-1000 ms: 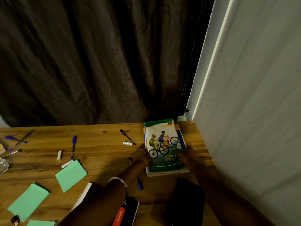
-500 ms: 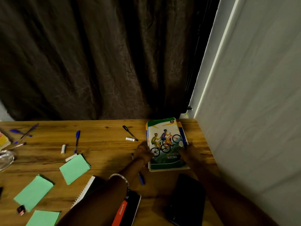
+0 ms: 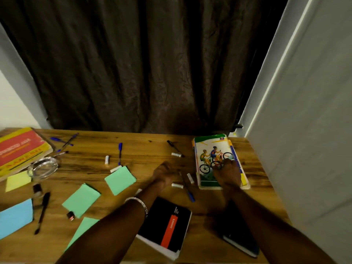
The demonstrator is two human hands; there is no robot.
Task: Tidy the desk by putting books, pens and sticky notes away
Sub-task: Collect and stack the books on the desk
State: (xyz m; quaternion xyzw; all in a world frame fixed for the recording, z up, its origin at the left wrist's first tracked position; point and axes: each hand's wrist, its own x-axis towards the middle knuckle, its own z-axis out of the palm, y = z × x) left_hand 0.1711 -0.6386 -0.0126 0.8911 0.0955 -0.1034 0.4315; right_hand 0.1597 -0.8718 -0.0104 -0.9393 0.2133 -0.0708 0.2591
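**Right hand on the bike book, desk covered in pens and notes**

Bike book (image 3: 211,149): green-edged cover with two cyclists, lying flat on top of another book at the right end of the desk (image 3: 144,141), right of frame centre. Right hand (image 3: 227,173) rests on its lower half, fingers laid over the cover, not clearly curled round it. Left hand (image 3: 162,173) sits on the bare wood just left of the book, blurred, fingers loosely bent, holding nothing I can make out.

Black book with a red stripe (image 3: 167,225) lies flat at lower centre; a dark notebook (image 3: 240,237) at lower right, partly under the right forearm. Red and yellow book (image 3: 19,147) at upper left.

Green notes (image 3: 120,180) in mid-left, blue note (image 3: 15,216) and yellow note (image 3: 18,181) at far left. Blue pen (image 3: 120,152) above the green notes, black pen (image 3: 174,147) left of the bike book, several white caps nearby.

Glass bowl (image 3: 42,167) beside the red and yellow book; cannot tell if it holds anything
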